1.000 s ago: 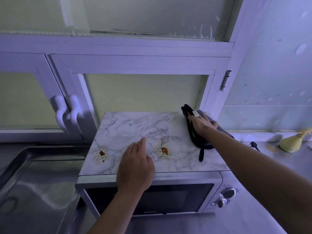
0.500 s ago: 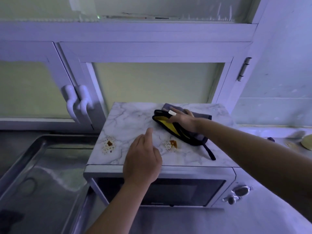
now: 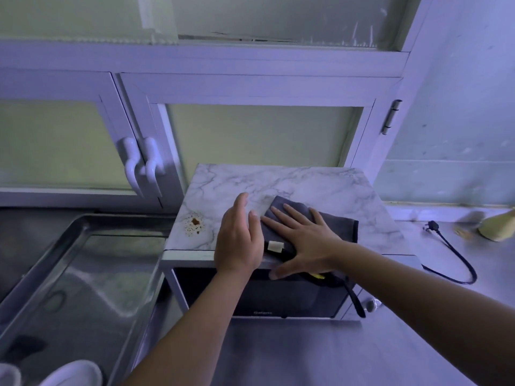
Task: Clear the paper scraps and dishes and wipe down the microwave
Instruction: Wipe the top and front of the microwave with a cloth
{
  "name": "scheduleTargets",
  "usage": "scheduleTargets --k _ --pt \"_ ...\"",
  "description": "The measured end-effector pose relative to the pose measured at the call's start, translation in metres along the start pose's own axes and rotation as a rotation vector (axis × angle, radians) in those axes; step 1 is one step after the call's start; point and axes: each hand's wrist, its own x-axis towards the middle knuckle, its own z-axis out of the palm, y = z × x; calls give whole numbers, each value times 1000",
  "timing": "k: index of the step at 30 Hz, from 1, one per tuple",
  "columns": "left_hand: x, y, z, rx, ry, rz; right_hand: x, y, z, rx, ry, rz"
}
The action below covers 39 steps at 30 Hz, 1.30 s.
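Centre of the frame: microwave (image 3: 259, 296) on a steel counter (image 3: 278, 352), dark door facing the camera, marbled top (image 3: 320, 185) above it.

On the front half of that top, right of centre: grey cloth (image 3: 337, 225), front edge spilling over the door. White tag (image 3: 274, 245) at its left corner, black strap (image 3: 354, 300) dangling down the door, a sliver of yellow (image 3: 316, 275) at the fold.

Right hand (image 3: 303, 242) flat on the cloth, palm down, fingers spread wide and straight, thumb out over the front edge. Gripping nothing, only pressing.

Left hand (image 3: 239, 238) just left of it, palm down on the top at the front edge, fingers straight and close together, holding nothing. Just beside the cloth's left edge; touching or not, cannot tell.

Left part of the top, apart from both hands: brown stain (image 3: 194, 222) ringed with speckles.

Left of the frame: steel sink (image 3: 33, 280). Lower left corner: two white rounded shapes (image 3: 72, 371), kind unclear.

Behind, upper half: cabinet doors with frosted panes, two white handles (image 3: 142, 165) side by side.

Right of the frame, on the counter: black cord (image 3: 457, 257) with plug, unplugged, and a yellowish object (image 3: 498, 227) at the edge, too blurred to name.
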Motion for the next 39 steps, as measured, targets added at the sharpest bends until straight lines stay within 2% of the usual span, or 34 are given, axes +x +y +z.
scheduleTargets --k 3,11,18,19,21,24,26,29,31,33,36,38,39 --pt "0 -1 0 -13 -23 -18 -20 -11 10 -90 58 4" --pt "1 -1 -9 -155 -89 -22 -64 -39 27 -127 134 144" --pt "3 -4 -12 -166 -218 45 -111 -60 19 -3 45 206" --pt "3 -3 -15 -192 -245 43 -121 -67 15 100 40 223" --pt "-1 0 -25 -298 -285 50 -142 -80 11 490 86 305" --pt "-30 2 -42 -414 -254 110 -174 -104 17 1198 238 631" --pt "-60 -4 -52 -463 -255 109 -188 -108 30 1590 272 843" --pt "-101 -15 -65 -518 -301 50 -195 -115 28 1914 324 1008" --pt "-115 -20 -71 -535 -314 -1 -190 -113 11 1919 457 1031" --pt "-116 -22 -78 -554 -293 -49 -179 -106 -11 1762 608 980" --pt "-100 -23 -91 -581 -227 -105 -145 -92 -42 1385 777 721" --pt "-86 -23 -100 -596 -147 -156 -111 -81 -48 1084 775 544" --pt "-78 -24 -106 -602 -85 -187 -93 -75 -47 888 728 512"
